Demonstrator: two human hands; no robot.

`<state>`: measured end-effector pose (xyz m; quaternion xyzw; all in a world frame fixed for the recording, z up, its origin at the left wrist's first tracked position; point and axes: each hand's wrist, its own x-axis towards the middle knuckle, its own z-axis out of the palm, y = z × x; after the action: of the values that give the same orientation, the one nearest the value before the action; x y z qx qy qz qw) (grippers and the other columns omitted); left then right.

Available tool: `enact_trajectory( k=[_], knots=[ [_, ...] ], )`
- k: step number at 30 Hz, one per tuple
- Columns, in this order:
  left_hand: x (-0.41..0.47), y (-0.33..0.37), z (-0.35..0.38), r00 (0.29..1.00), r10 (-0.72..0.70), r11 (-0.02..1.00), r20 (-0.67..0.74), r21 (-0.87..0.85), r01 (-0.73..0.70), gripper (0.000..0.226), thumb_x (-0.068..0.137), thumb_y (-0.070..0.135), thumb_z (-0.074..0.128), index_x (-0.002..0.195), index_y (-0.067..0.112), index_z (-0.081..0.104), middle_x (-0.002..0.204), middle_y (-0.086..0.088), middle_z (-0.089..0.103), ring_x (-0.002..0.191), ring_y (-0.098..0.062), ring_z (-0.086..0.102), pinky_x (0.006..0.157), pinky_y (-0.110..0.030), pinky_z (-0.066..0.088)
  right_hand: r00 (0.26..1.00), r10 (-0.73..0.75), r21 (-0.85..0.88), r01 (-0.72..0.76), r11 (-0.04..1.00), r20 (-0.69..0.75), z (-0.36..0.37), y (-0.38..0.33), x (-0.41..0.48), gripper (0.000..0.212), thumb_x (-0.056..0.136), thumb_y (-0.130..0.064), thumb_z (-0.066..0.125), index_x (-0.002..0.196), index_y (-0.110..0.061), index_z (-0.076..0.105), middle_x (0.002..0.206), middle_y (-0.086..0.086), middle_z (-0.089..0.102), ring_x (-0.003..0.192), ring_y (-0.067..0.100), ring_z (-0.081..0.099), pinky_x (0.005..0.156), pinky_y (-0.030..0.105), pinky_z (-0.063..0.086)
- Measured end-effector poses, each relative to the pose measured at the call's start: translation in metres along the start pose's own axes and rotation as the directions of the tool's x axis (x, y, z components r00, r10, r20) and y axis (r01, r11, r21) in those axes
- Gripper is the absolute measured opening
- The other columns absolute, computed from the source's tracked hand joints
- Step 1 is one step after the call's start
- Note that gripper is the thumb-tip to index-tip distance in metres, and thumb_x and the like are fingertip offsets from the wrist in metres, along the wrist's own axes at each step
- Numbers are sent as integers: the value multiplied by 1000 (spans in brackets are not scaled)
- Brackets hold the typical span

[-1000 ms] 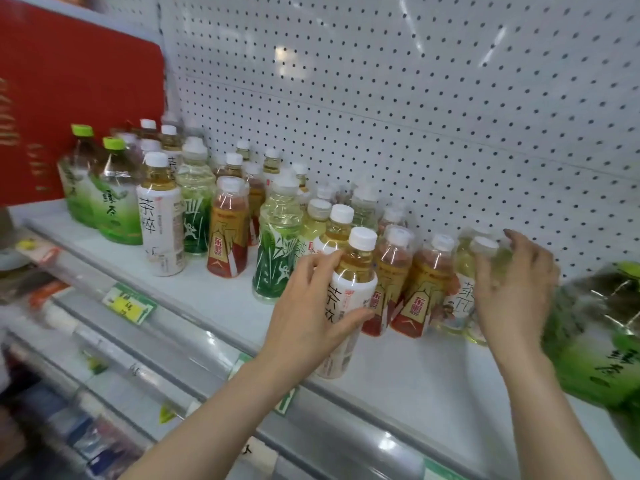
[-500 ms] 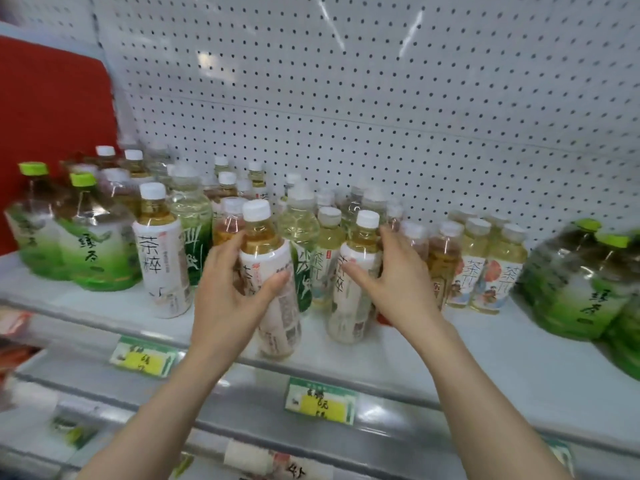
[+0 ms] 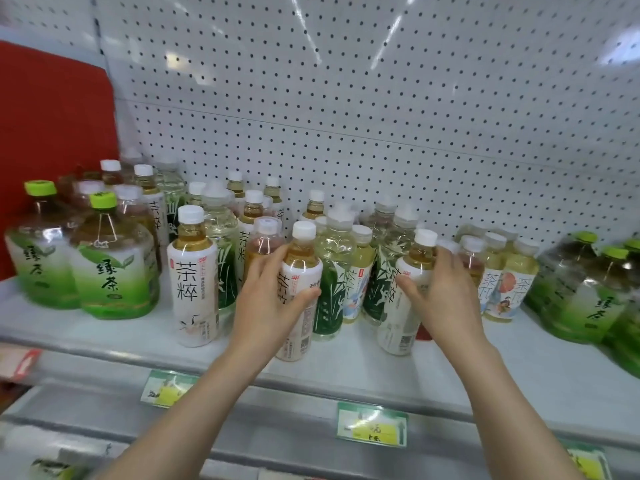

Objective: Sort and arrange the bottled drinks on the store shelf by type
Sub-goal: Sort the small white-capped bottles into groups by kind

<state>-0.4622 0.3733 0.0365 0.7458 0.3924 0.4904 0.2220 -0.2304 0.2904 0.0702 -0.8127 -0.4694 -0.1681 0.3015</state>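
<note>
Gripping two white-label tea bottles at the shelf front, one per hand.

Large green-tea bottles (image 3: 114,268) stand at 9 o'clock of the view, then a matching white-label bottle (image 3: 194,282) standing free. Left hand (image 3: 273,303) wraps the mid-body of its tea bottle (image 3: 302,258), thumb across the label. Bamboo-print bottles (image 3: 332,271) crowd between. Right hand (image 3: 446,296) curls round the second tea bottle (image 3: 401,317), which leans slightly at 3 o'clock of the first. Both bases are low at the shelf (image 3: 519,368) front; can't tell if lifted. Judged full, fairly heavy, stiff plastic with a slick sleeve. Hold at the label waist, not the cap.
</note>
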Motion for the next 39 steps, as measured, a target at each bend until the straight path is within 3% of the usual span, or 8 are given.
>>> enact_trajectory(
  k=[4,7,12,15,19,29,35,39],
  knots=[
    [2,-1,3,1000,-25,999,6,48,25,83,78,51,71,147,35,27,145,9,35,125,-10,43,103,-37,41,986,-17,0,17,1000,-169,-3,-9,-4,83,82,-43,73,143,-3,34,138,22,44,127,38,41,102,46,37],
    [3,-1,2,1000,-12,996,-3,89,12,83,79,51,70,147,34,26,145,9,34,128,-12,43,103,-35,41,900,-203,51,240,969,-387,-11,-38,-5,71,88,-36,68,143,-3,38,137,21,45,128,35,39,108,43,30],
    [-2,-6,-9,996,-1,985,-84,173,16,83,82,51,67,150,29,24,144,6,36,129,-11,39,99,-26,32,953,-303,172,297,939,11,5,-85,21,69,93,-57,51,145,-14,36,137,8,51,124,25,52,98,36,43],
    [-6,-14,-23,986,-12,973,-167,226,50,82,82,48,69,149,27,28,142,4,38,130,-12,36,98,-28,31,944,-286,144,264,954,164,16,-96,34,65,90,-69,43,122,-13,51,108,4,64,100,25,63,79,35,47],
    [-6,-23,-32,980,0,959,-199,276,56,80,80,52,68,147,28,30,141,5,38,128,-13,40,93,-28,35,937,-317,252,274,928,149,21,-103,30,44,92,-62,47,109,-21,53,91,-8,54,91,18,60,79,32,41],
    [-6,-23,-41,991,40,944,-130,329,5,84,80,51,66,149,23,27,140,-2,40,127,-19,44,94,-29,39,921,-316,365,221,904,226,45,-153,44,55,92,-53,54,132,-14,53,134,4,52,121,22,53,98,33,42],
    [-6,-23,-44,992,37,942,-124,334,7,86,81,52,66,150,22,26,140,-3,40,127,-21,44,95,-35,44,893,-382,335,293,895,240,32,-140,66,44,101,-47,38,90,-11,60,80,1,61,74,18,58,67,31,46],
    [-6,-24,-44,993,43,938,-110,346,-2,87,81,52,66,150,22,24,141,-3,39,128,-20,43,95,-37,46,903,-323,33,327,944,285,35,-127,72,40,101,-25,40,136,-11,49,111,12,65,106,30,59,97,48,47]
  ],
)
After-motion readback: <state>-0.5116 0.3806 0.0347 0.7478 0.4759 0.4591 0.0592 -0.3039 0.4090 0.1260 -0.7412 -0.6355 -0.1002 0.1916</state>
